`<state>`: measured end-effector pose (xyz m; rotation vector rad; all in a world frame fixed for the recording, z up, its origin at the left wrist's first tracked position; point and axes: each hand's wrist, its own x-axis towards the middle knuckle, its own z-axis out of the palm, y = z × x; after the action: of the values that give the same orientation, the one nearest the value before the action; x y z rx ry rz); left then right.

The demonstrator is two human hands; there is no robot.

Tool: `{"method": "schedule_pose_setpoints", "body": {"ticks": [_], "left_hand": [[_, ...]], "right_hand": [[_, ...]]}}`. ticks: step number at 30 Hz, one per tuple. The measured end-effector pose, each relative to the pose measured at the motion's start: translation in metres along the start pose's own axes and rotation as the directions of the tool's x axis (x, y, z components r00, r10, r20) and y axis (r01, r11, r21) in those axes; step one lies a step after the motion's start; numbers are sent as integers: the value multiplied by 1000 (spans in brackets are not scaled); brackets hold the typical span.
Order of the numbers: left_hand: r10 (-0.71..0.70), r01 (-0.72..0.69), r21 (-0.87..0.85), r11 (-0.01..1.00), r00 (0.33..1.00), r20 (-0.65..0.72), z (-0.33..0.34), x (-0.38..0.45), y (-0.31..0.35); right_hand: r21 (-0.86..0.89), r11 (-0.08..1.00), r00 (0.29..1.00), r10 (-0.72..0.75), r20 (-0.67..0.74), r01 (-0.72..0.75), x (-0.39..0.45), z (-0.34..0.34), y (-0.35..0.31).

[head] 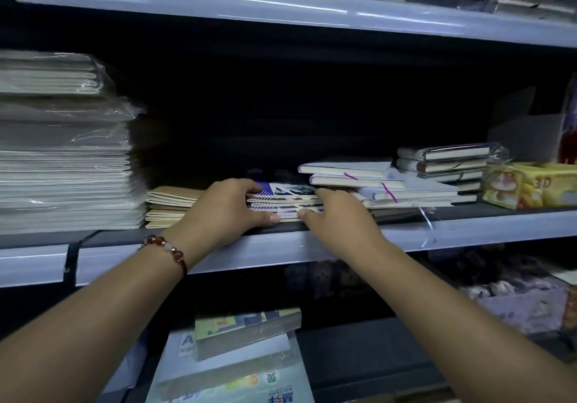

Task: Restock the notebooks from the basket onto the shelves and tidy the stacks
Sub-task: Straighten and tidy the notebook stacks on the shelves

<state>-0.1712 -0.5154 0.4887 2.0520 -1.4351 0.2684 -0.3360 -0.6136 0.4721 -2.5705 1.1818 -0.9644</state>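
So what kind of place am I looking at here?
Probably a stationery shop's stock shelving: a tall stack of plastic-wrapped notebooks, small bound journals piled in rows, and both hands squaring a patterned notebook stack on the shelf.

The back of the grey metal middle shelf (468, 231) is lost in darkness. The left hand (224, 212) and right hand (340, 215) cover the ends of the small stack of purple-and-white patterned notebooks (290, 198), whose cover print is too blurred to read. The tall pile of plastic-wrapped pale notebooks (62, 168) is cut off by the left edge. The yellow printed packet (530, 189) runs off the right edge. Dark items on the lower shelf (327, 278) are too blurred to identify
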Motion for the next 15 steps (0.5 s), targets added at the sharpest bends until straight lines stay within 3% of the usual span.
{"method": "schedule_pose_setpoints", "body": {"ticks": [3, 6, 11, 15], "left_hand": [[24, -21, 22, 1000, 992, -124, 8, -2, 0], [29, -19, 80, 997, 992, -123, 9, 2, 5], [90, -103, 189, 977, 993, 79, -8, 10, 4], [105, -126, 209, 970, 988, 110, -16, 13, 5]], "right_hand": [[88, 996, 994, 21, -104, -12, -4, 2, -1], [91, 995, 993, 37, -114, -27, -4, 2, -3], [-7, 1000, 997, 25, 69, -24, 4, -14, -8], [-166, 985, 975, 78, 208, -44, 24, -20, -17]]}}
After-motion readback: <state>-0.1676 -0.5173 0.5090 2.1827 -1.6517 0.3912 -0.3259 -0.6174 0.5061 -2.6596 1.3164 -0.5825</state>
